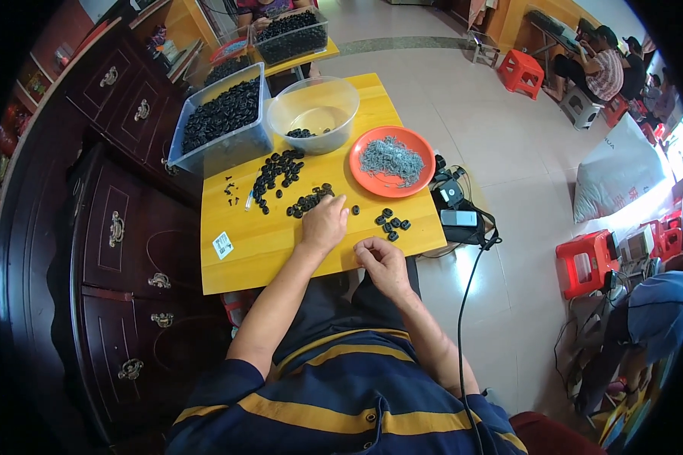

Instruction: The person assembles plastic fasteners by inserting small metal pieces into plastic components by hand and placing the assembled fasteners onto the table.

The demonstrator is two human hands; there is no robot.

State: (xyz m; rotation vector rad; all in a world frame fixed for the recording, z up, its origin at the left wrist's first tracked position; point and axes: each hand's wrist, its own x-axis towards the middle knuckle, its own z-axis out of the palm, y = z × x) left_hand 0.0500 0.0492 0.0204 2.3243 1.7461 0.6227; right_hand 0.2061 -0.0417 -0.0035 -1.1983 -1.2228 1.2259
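My left hand [325, 226] is over the middle of a yellow table, its fingers curled down at a small heap of black oval pieces [302, 205]. Its fingertips are partly hidden, so what they hold does not show. Near the table's front edge, my right hand [385, 267] has thumb and fingers pinched together; anything between them is too small to make out. A single black piece [356, 210] lies between the hands and the orange plate. Several more black pieces [394, 224] are grouped to the right. The orange plate [365, 183] carries a pile of small grey metal pins or screws.
A clear tub [180, 158] full of black pieces and a clear round bowl [281, 114] stand at the back. A loose black pile [269, 178] lies before them. Dark drawers [106, 250] flank the left. A black cable [463, 326] hangs at right. Other people sit farther off.
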